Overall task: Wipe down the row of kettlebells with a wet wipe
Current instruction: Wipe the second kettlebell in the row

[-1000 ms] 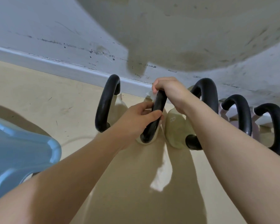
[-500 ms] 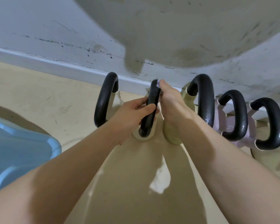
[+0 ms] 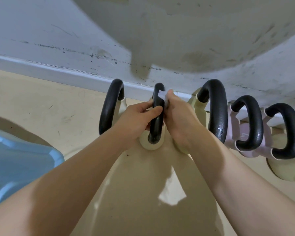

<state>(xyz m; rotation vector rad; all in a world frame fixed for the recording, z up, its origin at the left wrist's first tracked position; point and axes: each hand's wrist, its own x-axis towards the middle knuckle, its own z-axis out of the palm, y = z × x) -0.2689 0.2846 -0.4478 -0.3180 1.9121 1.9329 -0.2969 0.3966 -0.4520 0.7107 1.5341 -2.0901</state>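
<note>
Several kettlebells with black handles stand in a row on the floor along the wall. My left hand (image 3: 140, 116) grips the black handle (image 3: 156, 126) of the second kettlebell from the left, thumb over its near side. My right hand (image 3: 179, 114) presses a white wet wipe (image 3: 163, 97) against the upper right side of the same handle. This kettlebell's cream body (image 3: 152, 143) shows only at the handle's base. To the left stands another kettlebell's handle (image 3: 109, 108); to the right a bigger cream kettlebell's handle (image 3: 217, 108).
Two more kettlebells, a pale pink one (image 3: 249, 123) and a cream one (image 3: 286, 132), stand at the far right. A scuffed white wall and baseboard (image 3: 58, 72) run behind the row. A light blue plastic object (image 3: 15, 160) lies at the left on the beige floor (image 3: 41, 106).
My right hand has slid with the wipe from over the handle's top to its right side. My left hand keeps its grip on the handle. The view has shifted slightly.
</note>
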